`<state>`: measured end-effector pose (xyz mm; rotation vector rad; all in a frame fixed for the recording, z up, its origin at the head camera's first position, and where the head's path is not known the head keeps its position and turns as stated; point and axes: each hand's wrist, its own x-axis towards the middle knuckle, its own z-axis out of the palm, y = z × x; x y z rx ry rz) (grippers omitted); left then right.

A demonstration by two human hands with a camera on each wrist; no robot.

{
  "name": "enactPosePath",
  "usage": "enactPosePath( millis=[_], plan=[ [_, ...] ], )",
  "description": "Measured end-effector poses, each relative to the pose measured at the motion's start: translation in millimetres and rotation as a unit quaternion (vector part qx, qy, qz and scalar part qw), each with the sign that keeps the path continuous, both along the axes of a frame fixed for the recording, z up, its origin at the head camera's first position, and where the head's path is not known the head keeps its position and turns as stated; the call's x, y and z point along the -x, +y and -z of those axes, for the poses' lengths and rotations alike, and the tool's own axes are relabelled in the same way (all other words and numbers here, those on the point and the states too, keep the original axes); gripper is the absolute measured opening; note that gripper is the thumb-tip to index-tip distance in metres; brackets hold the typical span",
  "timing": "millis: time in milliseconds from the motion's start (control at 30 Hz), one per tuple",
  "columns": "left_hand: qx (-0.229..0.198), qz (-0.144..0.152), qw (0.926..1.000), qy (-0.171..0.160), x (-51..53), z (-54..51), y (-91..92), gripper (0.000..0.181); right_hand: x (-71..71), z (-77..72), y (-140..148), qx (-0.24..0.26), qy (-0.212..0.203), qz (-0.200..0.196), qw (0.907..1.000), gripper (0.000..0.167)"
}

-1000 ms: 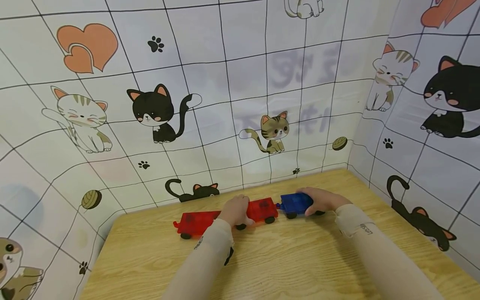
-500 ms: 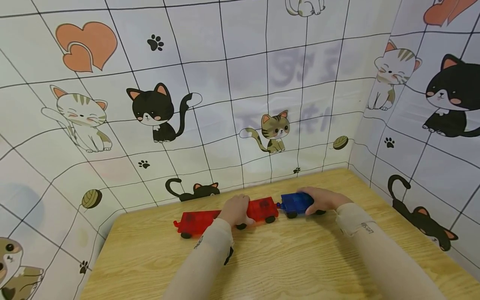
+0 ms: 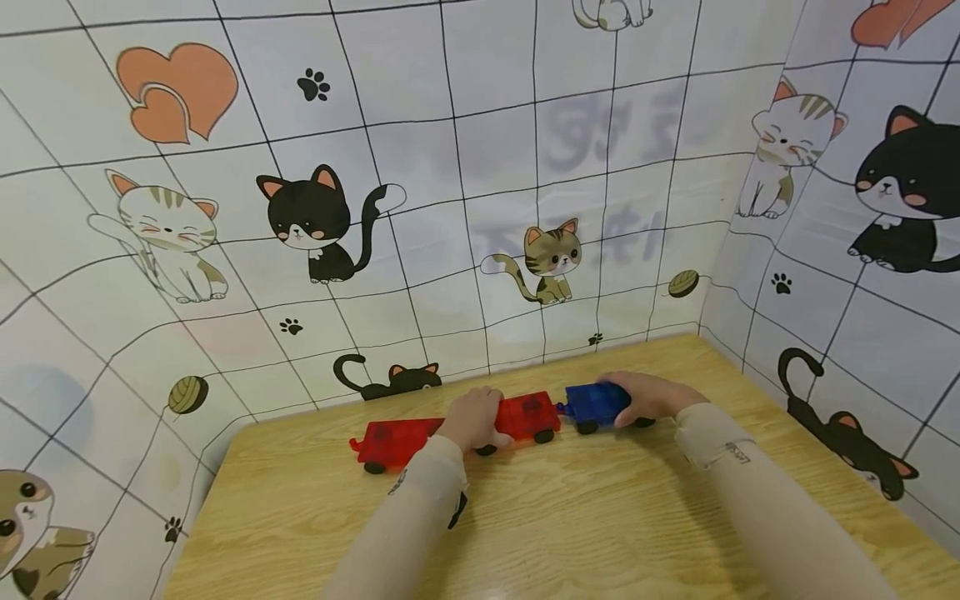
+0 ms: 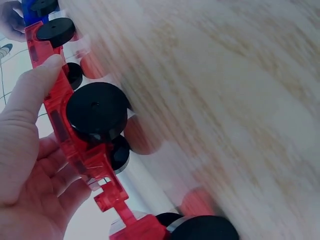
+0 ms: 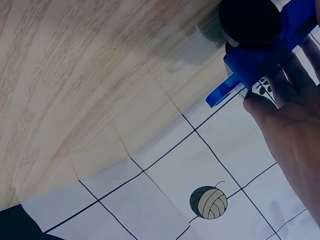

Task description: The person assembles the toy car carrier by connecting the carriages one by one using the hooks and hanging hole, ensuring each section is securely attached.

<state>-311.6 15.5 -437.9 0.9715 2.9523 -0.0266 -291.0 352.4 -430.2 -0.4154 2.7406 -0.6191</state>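
Three toy train cars stand in a line near the back edge of the wood-grain counter (image 3: 600, 517), all on black wheels (image 4: 97, 111). The left red car (image 3: 397, 443) is nearest the counter's left back corner, and a small red hook (image 3: 355, 445) sticks out of its free end. Next comes the middle red car (image 3: 528, 417), then the blue car (image 3: 592, 406), nearest the right back corner.

The left hand (image 3: 474, 419) grips the middle red car, thumb against the side facing the counter's front edge and fingers curled on the far side. Below that hand, in the left wrist view, a red coupling (image 4: 114, 197) spans the gap between the two red cars. The right hand (image 3: 645, 397) holds the blue car around its right end, where a blue loop (image 5: 222, 94) juts out. A blue knob (image 3: 561, 408) meets the middle red car; whether it is hooked in, I cannot tell.

Beige sleeves (image 3: 772, 500) cover both arms. Behind the back edge rises a white wall covering (image 3: 420, 167) with a black grid, cats, hearts, paw prints and yarn balls.
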Motion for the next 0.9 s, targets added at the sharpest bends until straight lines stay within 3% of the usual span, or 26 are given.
enactPosePath(
  millis=[133, 300, 467, 700, 800, 900],
  plan=[
    [-0.031, -0.004, 0.998, -0.055, -0.1, 1.3, -4.2, 0.087, -0.6, -0.1, -1.1, -0.008, -0.002, 0.003, 1.0, 0.085],
    [-0.097, -0.007, 0.9864, -0.133, 0.9, -1.1, -15.9, 0.087, -1.1, -3.0, -2.2, -0.017, 0.002, 0.002, 0.9998, 0.084],
    [-0.134, 0.003, 0.98, -0.147, 3.7, -11.6, -35.7, 0.077, -0.2, -5.6, -2.8, -0.006, 0.002, -0.007, 1.0, 0.084],
    [-0.136, 0.004, 0.9791, -0.151, 5.8, -20.9, -73.2, 0.062, 0.9, -6.3, 0.6, -0.022, 0.002, -0.011, 0.9997, 0.084],
    [-0.14, -0.018, 0.9769, -0.16, 5.0, -24.9, -90.9, 0.063, 0.1, -5.4, 3.1, -0.026, -0.001, -0.009, 0.9996, 0.084],
    [-0.135, -0.046, 0.9748, -0.171, 4.8, -26.8, -107.2, 0.078, -1.5, -5.1, 4.8, -0.03, -0.002, -0.014, 0.9994, 0.085]
  ],
)
